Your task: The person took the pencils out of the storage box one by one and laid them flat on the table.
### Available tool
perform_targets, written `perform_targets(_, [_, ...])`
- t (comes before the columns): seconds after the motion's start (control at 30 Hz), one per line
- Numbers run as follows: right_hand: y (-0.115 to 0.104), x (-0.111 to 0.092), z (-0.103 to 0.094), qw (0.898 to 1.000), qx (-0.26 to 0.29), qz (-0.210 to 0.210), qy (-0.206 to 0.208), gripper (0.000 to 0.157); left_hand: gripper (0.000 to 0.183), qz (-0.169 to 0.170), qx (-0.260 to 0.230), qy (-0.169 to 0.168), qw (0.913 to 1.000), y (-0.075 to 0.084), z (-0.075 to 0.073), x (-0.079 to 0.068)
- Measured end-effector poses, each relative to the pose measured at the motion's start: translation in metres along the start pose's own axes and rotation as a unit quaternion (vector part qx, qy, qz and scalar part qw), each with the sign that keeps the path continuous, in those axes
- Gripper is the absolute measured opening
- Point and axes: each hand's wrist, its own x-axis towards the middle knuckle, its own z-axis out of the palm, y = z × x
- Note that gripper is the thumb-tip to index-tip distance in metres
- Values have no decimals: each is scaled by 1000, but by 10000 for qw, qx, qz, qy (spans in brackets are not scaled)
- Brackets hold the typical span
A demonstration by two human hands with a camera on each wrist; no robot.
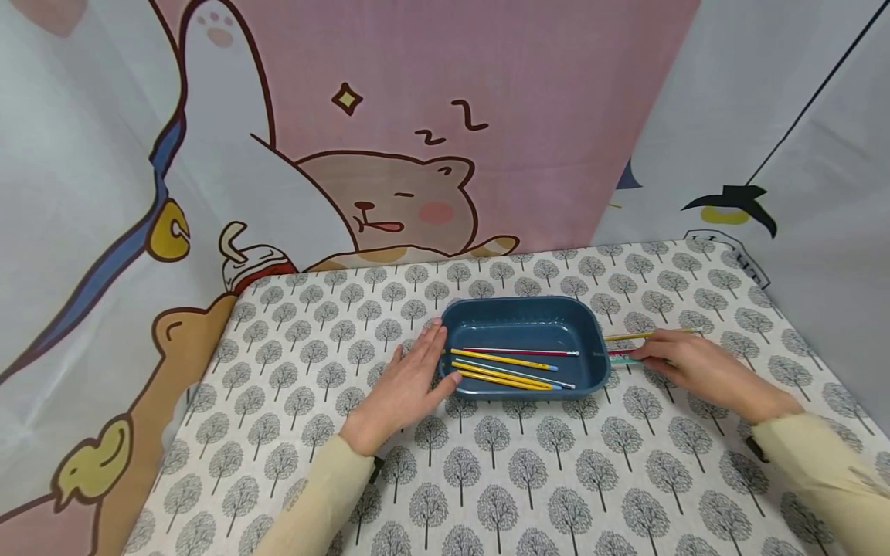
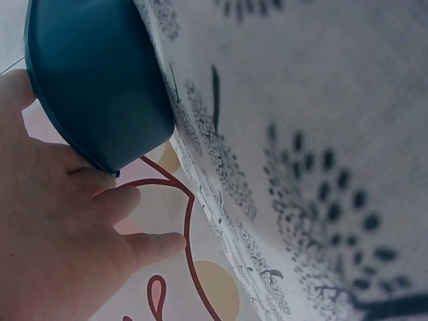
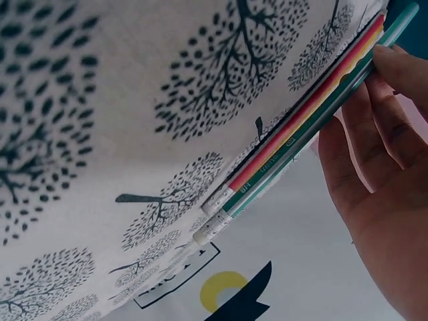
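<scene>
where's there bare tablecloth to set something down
Bare tablecloth lies in front of the blue tray, between the sleeves, and left of the left grip, towards the curtain. Crowded: right of the tray, with pencils and the right grip.

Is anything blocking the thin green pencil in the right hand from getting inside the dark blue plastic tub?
Yes: the right wall of the tub stands between its inside and the green pencil. Nothing visible lies above that wall, so lifting over looks clear.

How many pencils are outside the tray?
3: a yellow pencil, a red pencil and a green pencil, all right of the tray. The right hand may hide more.
</scene>
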Motion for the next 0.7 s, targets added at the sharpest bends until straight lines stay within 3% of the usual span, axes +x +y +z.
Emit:
perform_targets(0.33, [2,3,9,9997,-26,-236,60,33,81,-52,-52,-32,10000,0,1,0])
perform_targets(0.7, [3,6,10,9998,25,-74,-180,28,81,-19,-67,-37,10000,1,0,0])
